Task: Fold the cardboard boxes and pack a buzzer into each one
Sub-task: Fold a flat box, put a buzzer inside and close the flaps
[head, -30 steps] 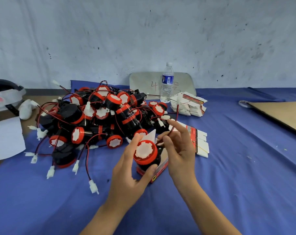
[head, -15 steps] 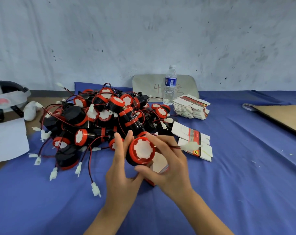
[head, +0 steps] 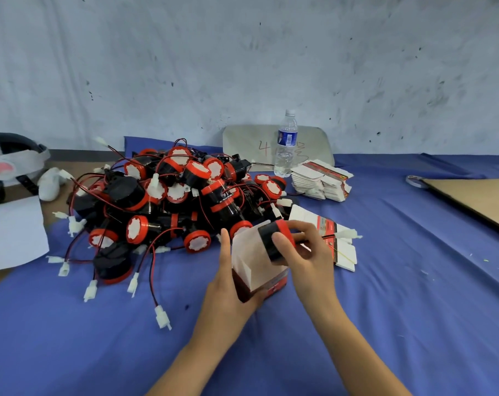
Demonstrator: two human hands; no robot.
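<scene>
black-and-red buzzer (head: 274, 242), red-and-white box (head: 258, 277), blue cloth (head: 385, 310)

Light is even and diffuse, apparently from overhead. Shadows are faint and soft, mostly under the buzzer pile (head: 171, 201) on the blue cloth (head: 414, 295). Wall (head: 242, 67) reads dim grey-blue. Only glare is small highlights on the water bottle (head: 285, 150). Wide-angle bend at the edges — straight lines bow slightly. Whole frame is soft, and the buzzer (head: 272, 242) in the right hand (head: 308, 261) is slightly smeared.
</scene>
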